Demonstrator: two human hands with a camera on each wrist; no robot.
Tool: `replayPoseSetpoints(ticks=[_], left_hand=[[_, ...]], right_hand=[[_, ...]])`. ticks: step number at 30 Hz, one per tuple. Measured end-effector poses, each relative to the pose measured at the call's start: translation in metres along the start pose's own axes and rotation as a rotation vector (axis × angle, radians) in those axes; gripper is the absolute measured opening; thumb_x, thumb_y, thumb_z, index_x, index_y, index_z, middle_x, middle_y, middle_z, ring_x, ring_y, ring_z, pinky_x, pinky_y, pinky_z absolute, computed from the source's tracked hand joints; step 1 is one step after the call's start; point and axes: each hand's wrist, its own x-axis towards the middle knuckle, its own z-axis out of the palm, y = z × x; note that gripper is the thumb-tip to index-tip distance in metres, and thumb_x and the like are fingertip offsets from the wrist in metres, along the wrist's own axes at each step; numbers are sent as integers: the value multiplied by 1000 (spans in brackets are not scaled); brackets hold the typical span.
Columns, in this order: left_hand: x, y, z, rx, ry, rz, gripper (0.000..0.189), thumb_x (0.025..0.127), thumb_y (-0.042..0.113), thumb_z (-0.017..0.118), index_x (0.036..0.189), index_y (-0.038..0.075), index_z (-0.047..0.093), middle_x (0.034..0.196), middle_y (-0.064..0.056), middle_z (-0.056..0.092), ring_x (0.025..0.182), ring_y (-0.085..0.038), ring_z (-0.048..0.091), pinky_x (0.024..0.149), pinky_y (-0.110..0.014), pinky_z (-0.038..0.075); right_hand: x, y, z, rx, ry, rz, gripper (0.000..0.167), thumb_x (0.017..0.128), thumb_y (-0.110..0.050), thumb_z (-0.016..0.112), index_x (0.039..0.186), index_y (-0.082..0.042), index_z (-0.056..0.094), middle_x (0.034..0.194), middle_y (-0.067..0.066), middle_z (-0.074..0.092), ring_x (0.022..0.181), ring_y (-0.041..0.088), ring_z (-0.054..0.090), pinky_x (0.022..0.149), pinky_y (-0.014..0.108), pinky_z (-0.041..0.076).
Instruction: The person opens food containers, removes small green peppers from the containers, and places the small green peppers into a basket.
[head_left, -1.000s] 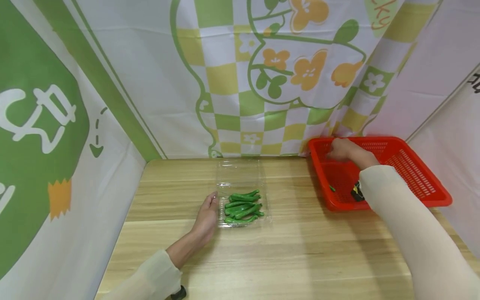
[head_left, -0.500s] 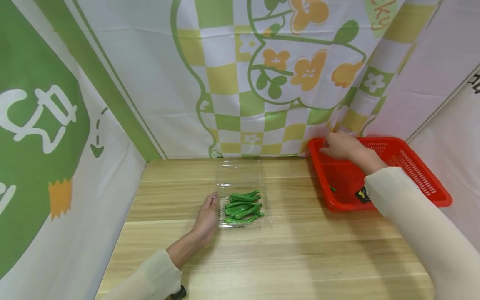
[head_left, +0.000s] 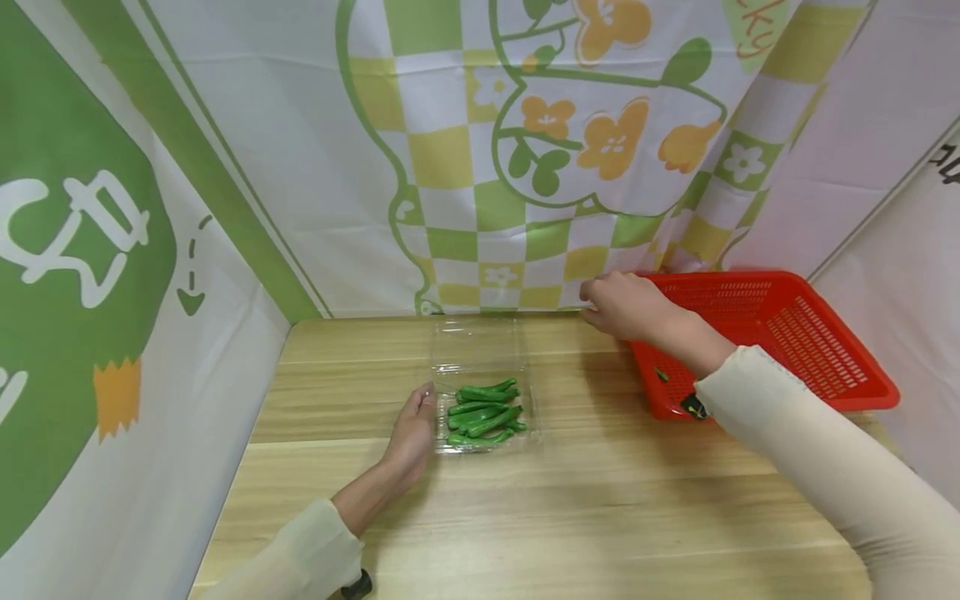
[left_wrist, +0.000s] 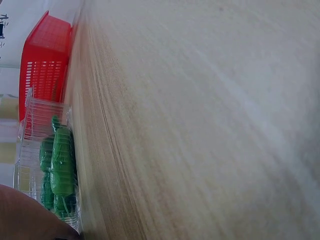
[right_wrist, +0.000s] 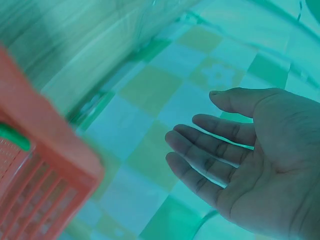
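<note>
A clear plastic clamshell box (head_left: 482, 343) lies on the table with its lid laid back. Several green peppers (head_left: 487, 414) are in its near half. My left hand (head_left: 408, 437) holds the box's left edge, with part of that hand showing at the box's corner in the left wrist view. Just outside the left rim of a red plastic basket (head_left: 843, 354) is my right hand (head_left: 637, 308). Its fingers (right_wrist: 200, 150) are loosely bent with nothing in them in the right wrist view. One green pepper (right_wrist: 15, 137) shows in the basket.
Inside the basket near its front wall is a small black-and-yellow thing (head_left: 693, 406), partly covered by the right sleeve. The wooden table (head_left: 570, 517) meets a patterned cloth (head_left: 517, 250) at the back. More cloth hangs at both sides.
My right hand has come out of the basket and moved left past its rim. My left hand and the box of peppers have stayed put.
</note>
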Motion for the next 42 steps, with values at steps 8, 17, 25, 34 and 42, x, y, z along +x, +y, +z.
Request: replayPoseSetpoints(ticks=[8,17,25,34,42], left_hand=[[-1,-1,0,-8,-9,-10,56,116,14,24,167,-4,10,175,-27,2,161,-46,-2,132,-60,1],[-2,1,0,-15,-10,-6,56,116,13,23,167,-4,7,175,-28,0,161,-47,-4,132,-60,-1],[1,0,0,-19,-2,0,55,116,13,23,166,-5,9,175,-27,1,161,-46,-4,132,-60,-1],[-1,2,0,-24,8,-8,55,116,14,23,166,-5,9,175,-27,1,162,-46,-4,132,-59,-1],[0,2,0,-16,15,-21,56,116,15,25,167,-3,10,175,-26,2,162,-45,-2,132,-59,0]], right_hand=[[1,-38,11,-19,-33,-182,9,95,-13,76,99,-7,71,93,8,71,86,34,71,68,49,62],[-2,-69,17,3,-79,-292,21,95,-14,77,114,-5,73,112,8,76,98,29,74,81,45,65],[1,-89,33,27,-164,-335,34,97,-15,76,129,-5,71,130,13,73,114,32,73,94,48,63],[5,-107,56,67,-220,-412,31,94,-7,75,125,-4,73,123,10,75,108,27,74,89,41,65],[11,-111,75,95,-248,-451,21,90,-1,73,111,-6,74,106,6,76,92,20,71,79,37,64]])
